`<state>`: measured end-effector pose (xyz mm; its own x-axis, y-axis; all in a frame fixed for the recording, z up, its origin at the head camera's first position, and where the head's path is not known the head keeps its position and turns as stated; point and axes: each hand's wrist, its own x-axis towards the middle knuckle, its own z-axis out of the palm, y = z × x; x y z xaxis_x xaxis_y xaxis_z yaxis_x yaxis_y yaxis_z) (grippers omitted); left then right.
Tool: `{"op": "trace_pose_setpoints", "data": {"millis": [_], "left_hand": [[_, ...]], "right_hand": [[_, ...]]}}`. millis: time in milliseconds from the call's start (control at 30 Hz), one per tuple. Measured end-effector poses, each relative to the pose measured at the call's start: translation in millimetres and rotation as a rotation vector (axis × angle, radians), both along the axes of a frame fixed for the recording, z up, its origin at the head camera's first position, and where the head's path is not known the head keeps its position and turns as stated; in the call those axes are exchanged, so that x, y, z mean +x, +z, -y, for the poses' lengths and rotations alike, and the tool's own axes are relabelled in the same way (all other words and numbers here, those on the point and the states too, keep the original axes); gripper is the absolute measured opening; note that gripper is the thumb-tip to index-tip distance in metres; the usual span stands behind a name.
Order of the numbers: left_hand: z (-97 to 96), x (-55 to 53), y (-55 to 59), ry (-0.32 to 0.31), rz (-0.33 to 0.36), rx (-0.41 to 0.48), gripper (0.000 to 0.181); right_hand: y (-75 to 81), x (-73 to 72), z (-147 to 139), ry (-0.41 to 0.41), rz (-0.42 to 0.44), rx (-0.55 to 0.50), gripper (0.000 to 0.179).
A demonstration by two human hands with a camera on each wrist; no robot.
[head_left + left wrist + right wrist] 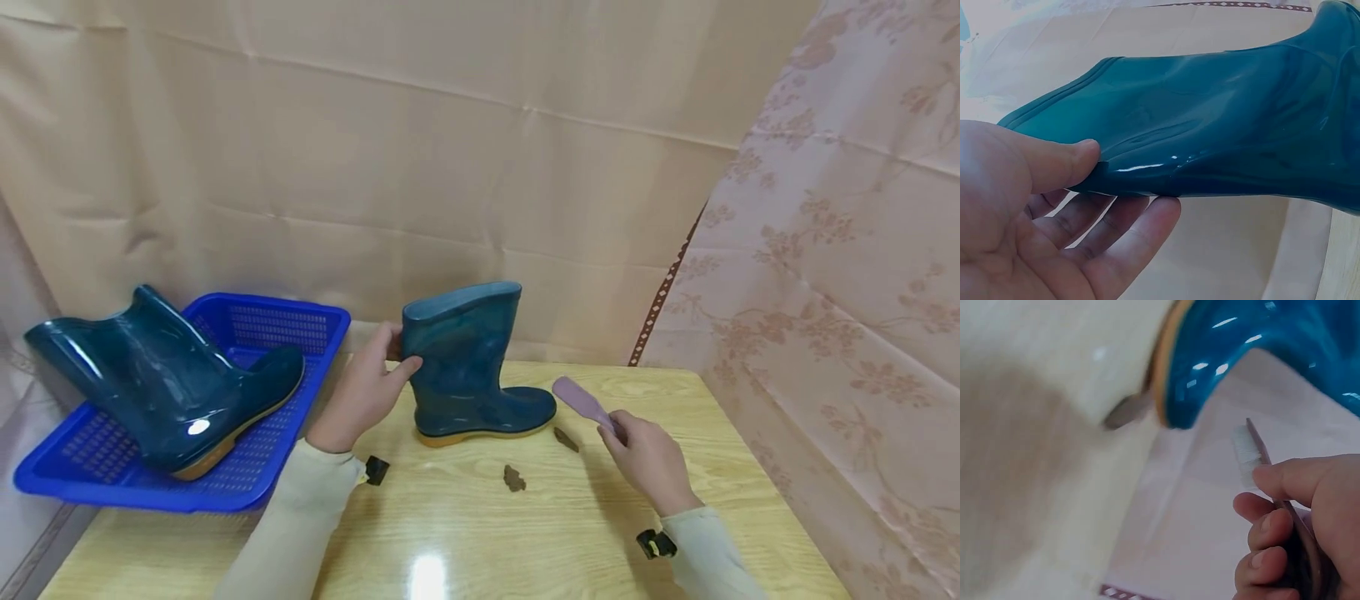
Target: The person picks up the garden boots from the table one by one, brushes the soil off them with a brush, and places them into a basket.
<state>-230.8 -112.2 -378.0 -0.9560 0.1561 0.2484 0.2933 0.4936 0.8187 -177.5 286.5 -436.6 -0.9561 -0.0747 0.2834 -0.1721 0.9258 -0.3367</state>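
A dark teal rubber boot with a yellowish sole stands upright on the table, toe to the right. My left hand pinches the back of its shaft below the rim, thumb on the near side; the left wrist view shows the thumb and curled fingers on the boot. My right hand grips a mauve brush just right of the toe. White bristles on the brush show in the right wrist view. Two brown clumps lie by the boot: one flat piece near the toe, one crumbly piece nearer me.
At the left a blue plastic basket holds a second teal boot, lying tilted with its shaft over the rim. A beige cloth hangs behind the table, and a pink floral cloth hangs at the right.
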Motion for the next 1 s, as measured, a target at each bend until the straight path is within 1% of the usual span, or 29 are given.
{"op": "trace_pose_setpoints", "data": {"millis": [100, 200, 333, 433, 500, 600, 667, 733, 800, 867, 933, 967, 1000], "left_hand": [[-2.5, -0.7, -1.7, -0.003, 0.004, 0.014, 0.037], [-3.1, -0.2, -4.3, -0.004, 0.014, 0.044, 0.040], [-2.0, 1.1, -8.7, 0.007, 0.017, 0.094, 0.048], [-0.5, 2.2, -11.5, 0.005, 0.009, 0.113, 0.049], [0.8, 2.4, -13.7, -0.010, 0.000, 0.115, 0.047], [3.6, 1.7, -19.0, -0.053, 0.003, 0.128, 0.046], [5.7, 0.0, -24.7, -0.084, 0.028, 0.137, 0.050], [7.8, -1.4, -31.4, -0.100, 0.072, 0.132, 0.053], [8.6, -2.9, -37.8, -0.098, 0.103, 0.104, 0.052], [8.3, -3.3, -42.4, -0.076, 0.109, 0.072, 0.048], [5.8, -2.5, -44.4, -0.044, 0.089, 0.066, 0.041], [4.2, -1.8, -44.9, -0.032, 0.070, 0.076, 0.039], [2.1, -0.9, -44.6, -0.026, 0.059, 0.104, 0.036]], "right_hand": [[-8.5, 2.9, -12, -0.010, 0.023, 0.030, 0.012], [-15.5, 4.2, -20, -0.025, 0.065, 0.047, 0.013], [-23.3, 5.8, -26, -0.046, 0.152, 0.066, 0.016], [-28.2, 7.6, -27, -0.066, 0.229, 0.059, 0.018], [-30.6, 9.4, -28, -0.083, 0.269, 0.050, 0.020], [-32.1, 12.2, -29, -0.100, 0.304, 0.045, 0.021], [-31.7, 14.0, -30, -0.112, 0.325, 0.046, 0.022], [-30.9, 15.4, -30, -0.120, 0.349, 0.046, 0.024], [-29.7, 16.5, -30, -0.134, 0.371, 0.050, 0.027], [-28.5, 17.0, -30, -0.147, 0.387, 0.061, 0.031], [-27.5, 17.6, -30, -0.166, 0.399, 0.078, 0.034], [-27.6, 18.1, -30, -0.174, 0.404, 0.089, 0.034], [-27.5, 18.8, -30, -0.180, 0.410, 0.099, 0.035]]}}
